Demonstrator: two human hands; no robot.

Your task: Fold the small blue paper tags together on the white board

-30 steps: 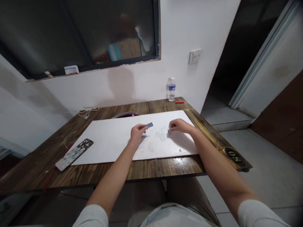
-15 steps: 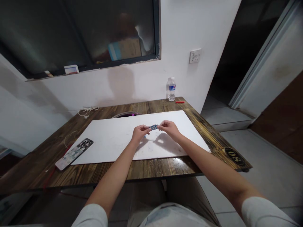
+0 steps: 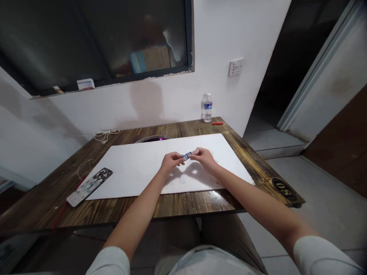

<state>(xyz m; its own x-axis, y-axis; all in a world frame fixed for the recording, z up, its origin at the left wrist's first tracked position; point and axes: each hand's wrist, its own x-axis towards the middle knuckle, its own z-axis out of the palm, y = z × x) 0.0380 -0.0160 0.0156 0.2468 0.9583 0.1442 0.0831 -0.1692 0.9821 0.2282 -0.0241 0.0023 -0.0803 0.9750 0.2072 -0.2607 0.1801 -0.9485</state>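
Between my two hands, above the white board (image 3: 134,164), is a small blue-and-white patterned piece (image 3: 187,156), too small to identify. My left hand (image 3: 171,162) pinches its left end between thumb and fingers. At the other end, the fingertips of my right hand (image 3: 204,157) are closed on it. The fingers cover both ends, and the piece slants up to the right. Shadows of both hands fall on the board below.
A phone in a patterned case (image 3: 91,186) overlaps the board's left edge. Behind the board are a white cable (image 3: 105,134), a round dark object (image 3: 151,139), a water bottle (image 3: 207,109) and a red pen-like stick (image 3: 217,123). A round "08" plate (image 3: 283,188) marks the table's right corner.
My hands have come slightly closer together, and less of the piece shows between them. It has tilted a little. A blue bit below my left hand no longer shows.
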